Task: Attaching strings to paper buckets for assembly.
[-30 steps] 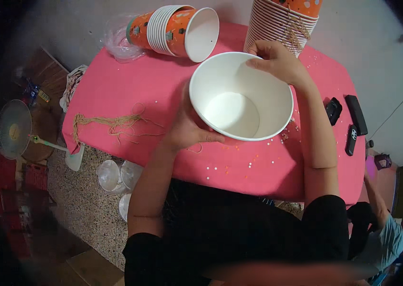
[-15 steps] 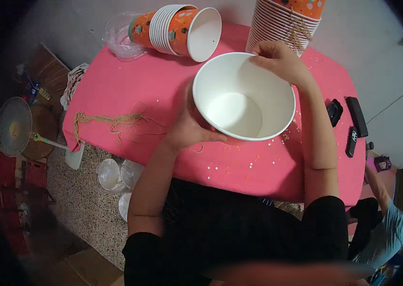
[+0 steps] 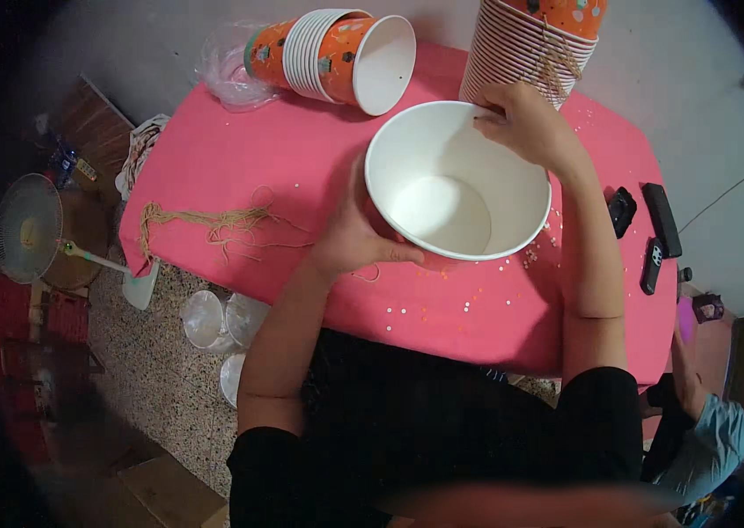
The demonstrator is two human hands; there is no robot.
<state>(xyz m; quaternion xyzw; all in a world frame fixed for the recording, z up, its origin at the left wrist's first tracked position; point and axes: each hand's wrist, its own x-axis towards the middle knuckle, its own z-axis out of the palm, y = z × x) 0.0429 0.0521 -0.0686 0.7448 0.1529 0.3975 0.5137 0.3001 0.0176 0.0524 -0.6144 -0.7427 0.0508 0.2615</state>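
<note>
A large white-lined paper bucket (image 3: 510, 207) is tilted with its open mouth toward me, and its round bottom shows inside. Around its left side wraps my left hand (image 3: 356, 231), the thumb below the near rim and the other fingers hidden behind the wall. At the far right rim my right hand (image 3: 530, 128) is closed, with fingertips just inside the edge. Whether those fingertips also pinch a thin string, I cannot tell. To the left, a bundle of tan strings (image 3: 222, 220) lies on the pink tablecloth (image 3: 240, 158).
Orange-patterned paper buckets (image 3: 337, 57) lie nested on their side at the back. A tall stack of white-rimmed buckets (image 3: 517, 53) with strings hanging stands behind my right hand. Small paper dots (image 3: 466, 308), phones (image 3: 651, 264) and a black case (image 3: 661, 220) are on the table. A person (image 3: 715, 431) is at right.
The whole view has shifted slightly. My right fingers have moved a little along the far rim; my left hand keeps its hold. The person at right has lowered an arm slightly.
</note>
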